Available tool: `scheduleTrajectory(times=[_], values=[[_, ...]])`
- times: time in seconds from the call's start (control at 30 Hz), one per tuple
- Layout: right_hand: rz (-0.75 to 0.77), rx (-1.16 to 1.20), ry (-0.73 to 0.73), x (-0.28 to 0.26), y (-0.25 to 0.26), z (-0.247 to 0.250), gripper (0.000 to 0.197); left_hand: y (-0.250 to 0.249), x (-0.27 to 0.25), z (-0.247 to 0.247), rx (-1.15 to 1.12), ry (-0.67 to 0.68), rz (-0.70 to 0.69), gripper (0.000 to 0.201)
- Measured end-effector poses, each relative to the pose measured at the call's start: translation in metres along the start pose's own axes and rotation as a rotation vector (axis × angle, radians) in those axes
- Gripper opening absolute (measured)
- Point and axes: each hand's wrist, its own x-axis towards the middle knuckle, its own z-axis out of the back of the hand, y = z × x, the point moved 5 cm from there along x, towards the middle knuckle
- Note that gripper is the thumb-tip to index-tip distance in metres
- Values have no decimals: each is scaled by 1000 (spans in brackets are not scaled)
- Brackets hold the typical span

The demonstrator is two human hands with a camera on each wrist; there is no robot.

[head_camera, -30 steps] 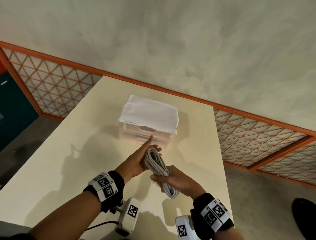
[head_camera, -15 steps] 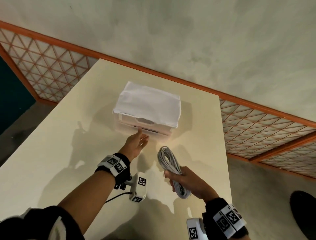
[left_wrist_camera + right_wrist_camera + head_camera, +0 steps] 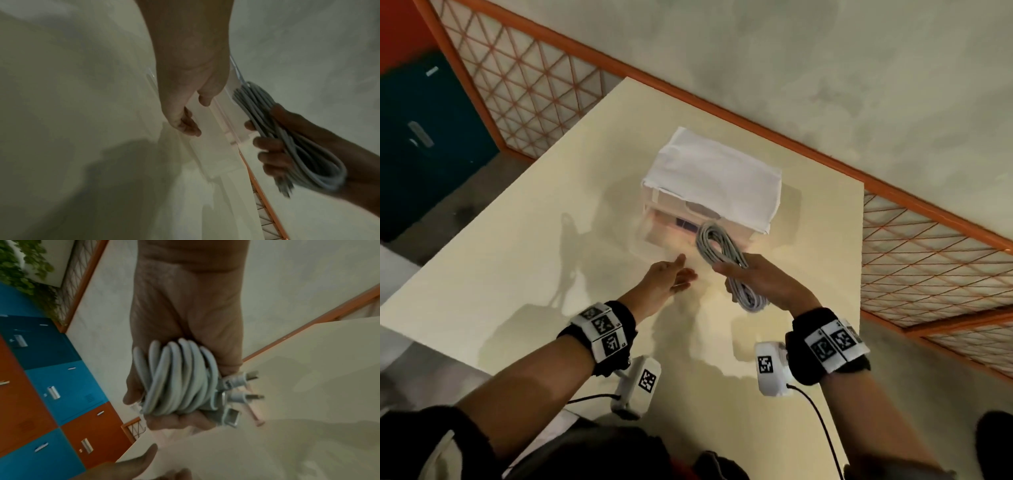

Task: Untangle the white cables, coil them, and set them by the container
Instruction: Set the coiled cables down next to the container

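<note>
The bundle of white cables [image 3: 726,263], wound into an elongated multi-loop coil, is clasped around its middle by the right hand [image 3: 763,279], with fingers and thumb wrapped fully round the strands so that the loops cannot spring apart. The coil is held above the cream tabletop [image 3: 517,260], just in front of the translucent plastic container [image 3: 726,229], which is draped with a white cloth [image 3: 715,181]. In the right wrist view, the plug ends [image 3: 240,389] are seen projecting from the gripped side of the coil. The left hand [image 3: 666,277] is empty, its fingers relaxed and extended toward the container's front. Coiling is judged complete; only placement beside the container remains.
</note>
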Motion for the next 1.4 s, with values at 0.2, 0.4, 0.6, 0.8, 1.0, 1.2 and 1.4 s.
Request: scheduleTrajectory(times=[0.2, 0.4, 0.6, 0.8, 1.0, 1.2, 1.4], values=[[30, -253, 132, 53, 22, -14, 22, 3, -13, 4, 21, 4, 17, 33], [-105, -331, 127, 87, 0, -9, 42, 4, -19, 4, 1, 2, 10, 28], [-214, 35, 1, 103, -21, -11, 44, 3, -18, 4, -5, 11, -2, 29], [-28, 15, -320, 110, -24, -20, 49, 2, -19, 9, 12, 10, -18, 26], [-25, -154, -466, 116, -36, -30, 71, 4, -16, 7, 6, -6, -29, 27], [-212, -408, -415, 113, -34, -29, 87, 4, -14, 6, -18, -35, -43, 29], [-265, -408, -349, 114, -38, -25, 102, 5, -13, 7, -52, -39, -41, 26]])
